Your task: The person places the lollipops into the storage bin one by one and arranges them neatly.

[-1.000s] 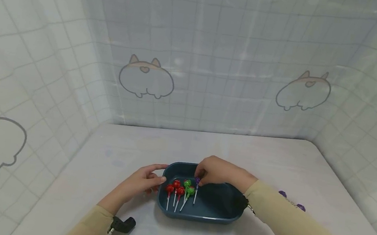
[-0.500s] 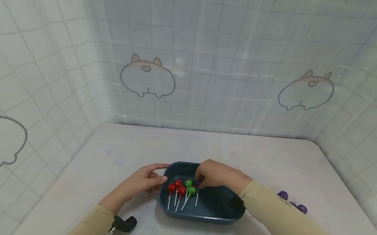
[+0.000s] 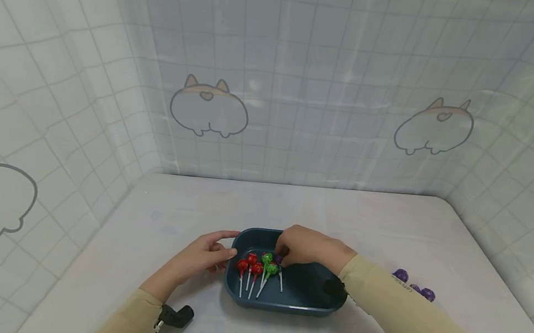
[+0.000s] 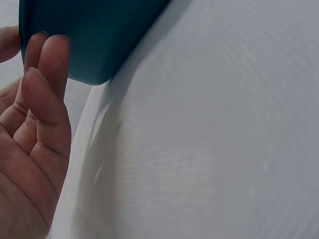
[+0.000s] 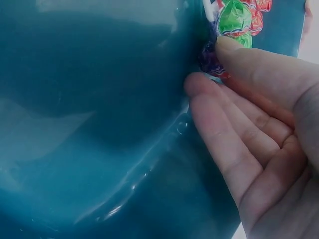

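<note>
A dark teal oblong tray (image 3: 287, 308) stands on the table. My left hand (image 3: 199, 257) holds its left end, thumb at the rim and fingers (image 4: 54, 59) against the outer wall. Inside the tray my right hand (image 3: 308, 246) pinches the wrapped head of a purple lollipop (image 5: 211, 59) between thumb and fingers. Its white stick points toward the front of the tray. Right beside it on the left lie green lollipops (image 3: 271, 269), then red lollipops (image 3: 242, 265), heads to the back and sticks to the front.
Several purple lollipops (image 3: 427, 294) lie on the table to the right, partly hidden by the right sleeve (image 3: 396, 299). A black wrist device (image 3: 177, 317) sits at the left cuff. Patterned curtains (image 3: 304, 110) surround the white table (image 3: 183, 200).
The purple lollipop's stick has swung slightly to the right at its front end, its head closer to the green ones. The right forearm shifted a little, uncovering more purple lollipops. The left hand stays put.
</note>
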`<state>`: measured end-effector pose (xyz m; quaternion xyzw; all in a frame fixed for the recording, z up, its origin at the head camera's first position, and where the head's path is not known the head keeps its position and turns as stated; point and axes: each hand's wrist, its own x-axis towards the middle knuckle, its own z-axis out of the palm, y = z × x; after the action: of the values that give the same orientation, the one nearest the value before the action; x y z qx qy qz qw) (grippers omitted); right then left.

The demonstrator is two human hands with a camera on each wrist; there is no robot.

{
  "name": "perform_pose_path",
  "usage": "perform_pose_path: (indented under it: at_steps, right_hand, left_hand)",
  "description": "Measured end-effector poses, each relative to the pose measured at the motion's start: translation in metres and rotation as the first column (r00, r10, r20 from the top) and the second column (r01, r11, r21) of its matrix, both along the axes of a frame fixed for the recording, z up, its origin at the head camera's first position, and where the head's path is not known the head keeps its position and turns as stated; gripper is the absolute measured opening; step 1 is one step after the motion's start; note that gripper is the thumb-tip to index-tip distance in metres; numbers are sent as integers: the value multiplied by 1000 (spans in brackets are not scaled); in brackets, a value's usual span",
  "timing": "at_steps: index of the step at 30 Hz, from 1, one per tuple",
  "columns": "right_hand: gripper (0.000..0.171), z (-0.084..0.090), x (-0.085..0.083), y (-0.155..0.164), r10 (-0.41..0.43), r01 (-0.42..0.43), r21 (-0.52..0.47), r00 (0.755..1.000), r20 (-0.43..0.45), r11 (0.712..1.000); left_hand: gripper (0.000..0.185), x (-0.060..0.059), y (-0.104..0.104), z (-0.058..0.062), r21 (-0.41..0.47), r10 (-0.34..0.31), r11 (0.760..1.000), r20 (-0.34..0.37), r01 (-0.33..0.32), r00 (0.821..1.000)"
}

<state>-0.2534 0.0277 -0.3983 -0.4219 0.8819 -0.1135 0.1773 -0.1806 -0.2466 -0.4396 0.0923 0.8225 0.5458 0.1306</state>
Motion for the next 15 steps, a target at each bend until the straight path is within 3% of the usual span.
perform_pose_path:
  at_steps: [4,9,15]
  right_hand:
    - [25,2,2,1,-10,10,-2,1000,13,1000]
    - [26,3,3,2,-18,18,3,1000,14,1000]
    - [29,14,1,9,-45,45,-9,999,28,999]
  left_hand:
    - [50,6,4,9,-14,13,1000,-7,-13,1000]
    - [50,3,3,3,-32,17,999,-13,-17,1000]
    - [49,5,4,7,-20,14,1000,-5,-14,1000]
